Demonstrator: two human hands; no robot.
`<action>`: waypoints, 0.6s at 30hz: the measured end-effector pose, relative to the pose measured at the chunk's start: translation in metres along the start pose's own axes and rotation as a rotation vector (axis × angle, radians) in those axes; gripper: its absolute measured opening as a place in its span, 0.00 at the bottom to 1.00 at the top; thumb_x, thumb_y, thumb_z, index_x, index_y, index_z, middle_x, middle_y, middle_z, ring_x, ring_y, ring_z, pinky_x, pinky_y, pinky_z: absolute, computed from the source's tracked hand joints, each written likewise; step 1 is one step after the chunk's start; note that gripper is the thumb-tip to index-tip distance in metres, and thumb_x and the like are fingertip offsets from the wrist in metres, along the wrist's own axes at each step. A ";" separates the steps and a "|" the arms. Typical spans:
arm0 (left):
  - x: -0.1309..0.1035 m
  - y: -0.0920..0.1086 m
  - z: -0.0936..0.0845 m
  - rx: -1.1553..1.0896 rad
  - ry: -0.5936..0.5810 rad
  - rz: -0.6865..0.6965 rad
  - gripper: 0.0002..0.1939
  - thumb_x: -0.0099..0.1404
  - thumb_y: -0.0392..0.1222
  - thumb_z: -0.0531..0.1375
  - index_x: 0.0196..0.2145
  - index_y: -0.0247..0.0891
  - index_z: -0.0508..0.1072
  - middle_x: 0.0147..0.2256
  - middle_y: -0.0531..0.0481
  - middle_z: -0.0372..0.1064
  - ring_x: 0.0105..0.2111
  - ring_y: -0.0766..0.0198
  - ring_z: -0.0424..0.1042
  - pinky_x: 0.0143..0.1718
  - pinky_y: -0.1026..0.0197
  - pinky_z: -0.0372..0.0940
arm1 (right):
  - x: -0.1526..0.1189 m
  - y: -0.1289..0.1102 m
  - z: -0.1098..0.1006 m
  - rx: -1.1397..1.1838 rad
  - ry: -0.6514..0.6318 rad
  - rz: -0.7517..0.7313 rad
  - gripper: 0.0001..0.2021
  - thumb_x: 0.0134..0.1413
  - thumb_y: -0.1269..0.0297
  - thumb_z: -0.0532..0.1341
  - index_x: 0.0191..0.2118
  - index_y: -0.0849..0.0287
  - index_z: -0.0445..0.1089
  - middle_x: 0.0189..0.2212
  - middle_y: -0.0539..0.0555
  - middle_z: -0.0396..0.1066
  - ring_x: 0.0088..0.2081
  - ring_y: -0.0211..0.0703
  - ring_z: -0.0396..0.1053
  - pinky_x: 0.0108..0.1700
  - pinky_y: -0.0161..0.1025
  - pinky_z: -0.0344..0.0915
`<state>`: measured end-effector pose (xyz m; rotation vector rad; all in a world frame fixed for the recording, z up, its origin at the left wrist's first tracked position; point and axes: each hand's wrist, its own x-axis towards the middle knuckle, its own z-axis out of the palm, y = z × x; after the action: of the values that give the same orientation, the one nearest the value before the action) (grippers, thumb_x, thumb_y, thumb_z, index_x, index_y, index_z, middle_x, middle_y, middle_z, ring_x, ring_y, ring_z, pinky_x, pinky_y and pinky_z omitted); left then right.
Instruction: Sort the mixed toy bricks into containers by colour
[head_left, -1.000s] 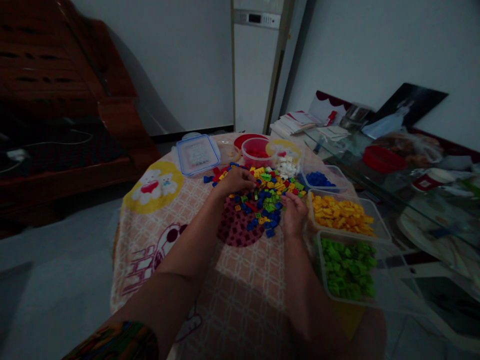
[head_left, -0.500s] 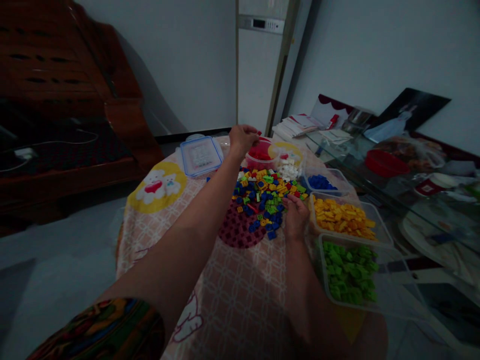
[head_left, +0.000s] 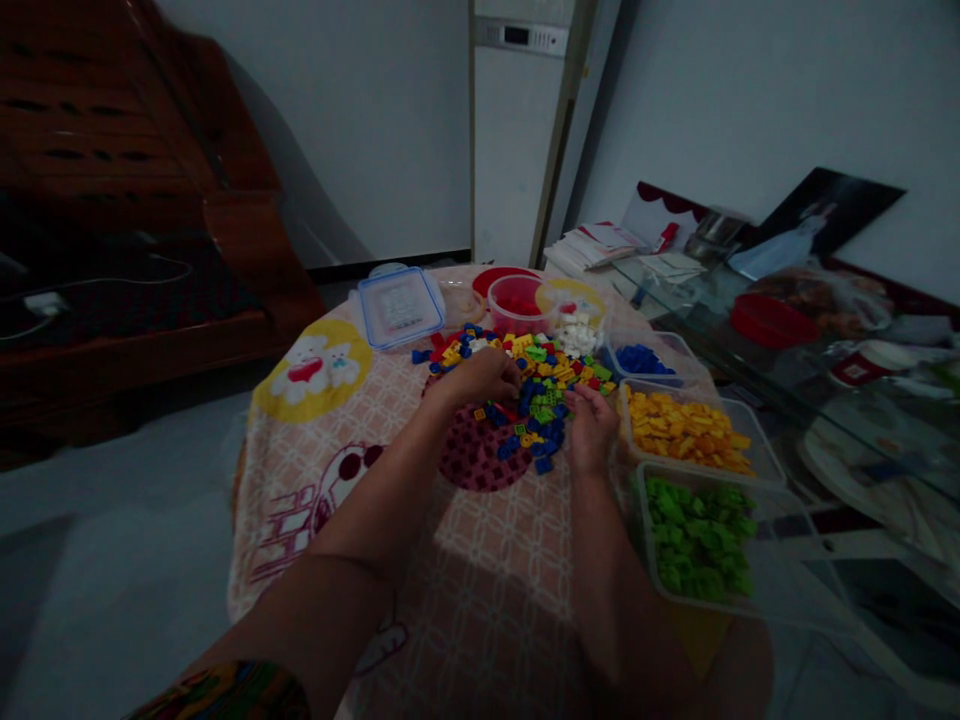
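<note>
A mixed pile of toy building bricks in blue, yellow, green, red and white lies mid-table. My left hand is over the pile's near left part, fingers curled down and pressed together; whatever they hold is hidden. At the pile's right edge, beside green and blue bricks, my right hand has its thumb and fingers drawn together, with their contents too small to name. Behind the pile is a round clear tub with red bricks in it. White bricks form a small heap to its right.
Clear boxes along the right hold blue bricks, yellow bricks and green bricks. A blue-rimmed lid lies at the back left, a red lid behind the tub. A cluttered glass table adjoins on the right.
My left hand has come down and back from above the red-brick tub, where it pinched a small red brick, to the pile. My right hand has stayed at the pile's right edge.
</note>
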<state>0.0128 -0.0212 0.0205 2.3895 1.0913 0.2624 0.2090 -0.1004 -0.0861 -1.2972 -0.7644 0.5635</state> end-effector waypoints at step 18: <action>-0.001 0.009 0.004 0.153 -0.006 0.011 0.06 0.62 0.39 0.63 0.35 0.36 0.80 0.35 0.46 0.80 0.36 0.60 0.77 0.37 0.63 0.66 | 0.000 0.001 0.002 -0.026 0.034 0.012 0.16 0.49 0.57 0.62 0.40 0.59 0.80 0.35 0.55 0.81 0.40 0.49 0.78 0.50 0.49 0.74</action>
<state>0.0192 -0.0285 0.0220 2.5291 1.1328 0.1808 0.2076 -0.0995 -0.0870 -1.3325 -0.7382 0.5413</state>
